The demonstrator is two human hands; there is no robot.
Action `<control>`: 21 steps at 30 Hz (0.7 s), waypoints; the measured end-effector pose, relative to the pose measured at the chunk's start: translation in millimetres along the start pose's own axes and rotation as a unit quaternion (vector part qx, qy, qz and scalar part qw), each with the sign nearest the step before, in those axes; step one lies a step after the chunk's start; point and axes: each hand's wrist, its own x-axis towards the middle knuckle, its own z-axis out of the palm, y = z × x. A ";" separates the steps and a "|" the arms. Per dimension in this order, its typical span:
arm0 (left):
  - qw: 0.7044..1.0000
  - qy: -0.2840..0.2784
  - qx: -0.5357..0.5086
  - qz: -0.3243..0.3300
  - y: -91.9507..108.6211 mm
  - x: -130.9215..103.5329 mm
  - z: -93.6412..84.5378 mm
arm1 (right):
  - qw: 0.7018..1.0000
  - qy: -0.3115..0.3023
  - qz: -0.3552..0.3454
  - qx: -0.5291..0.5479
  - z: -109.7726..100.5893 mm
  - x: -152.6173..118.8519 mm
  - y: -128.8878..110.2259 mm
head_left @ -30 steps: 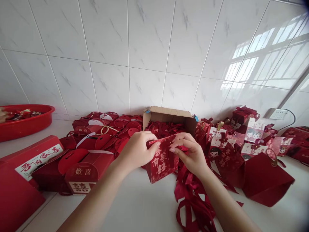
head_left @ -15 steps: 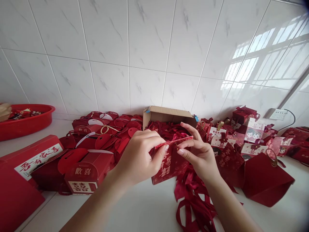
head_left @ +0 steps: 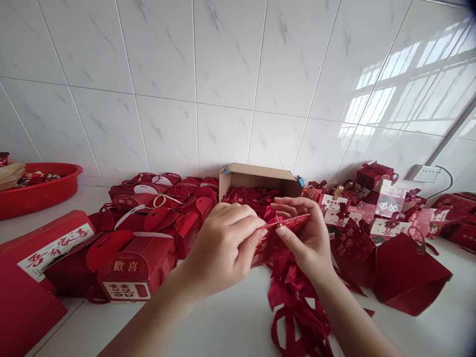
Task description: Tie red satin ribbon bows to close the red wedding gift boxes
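Note:
A red patterned card box (head_left: 266,248) is held up over the white counter, between my two hands. My left hand (head_left: 232,243) pinches its upper edge on the left side. At the right, my right hand (head_left: 303,235) is closed on the same box, its thumb against a small gold-coloured fastener (head_left: 278,223) at the top edge and its other fingers behind. Dark red ribbons (head_left: 299,312) lie in a loose heap on the counter below my right hand.
An open cardboard box (head_left: 260,173) of red ribbons stands by the tiled wall. Red gift boxes (head_left: 136,267) crowd the left; more boxes (head_left: 409,272) stand at right. Another person's hand (head_left: 11,174) is at a red basin (head_left: 44,196), far left.
The held box has turned so less of its printed face shows. My right thumb has come onto the fastener and its fingers have curled in. Another person's hand shows more at the basin.

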 end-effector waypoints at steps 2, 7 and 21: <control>1.000 -0.014 0.011 -0.001 2.3 0.4 1.2 | 1.000 -0.006 0.002 -0.011 0.0 -0.4 0.1; 0.996 -0.009 0.078 -0.042 3.7 -0.3 12.4 | 0.996 0.040 -0.061 -0.058 4.2 -2.4 -3.2; 0.979 -0.100 0.047 -0.169 -17.7 -2.7 -27.7 | 0.974 0.033 -0.150 -0.167 -7.5 2.9 -8.5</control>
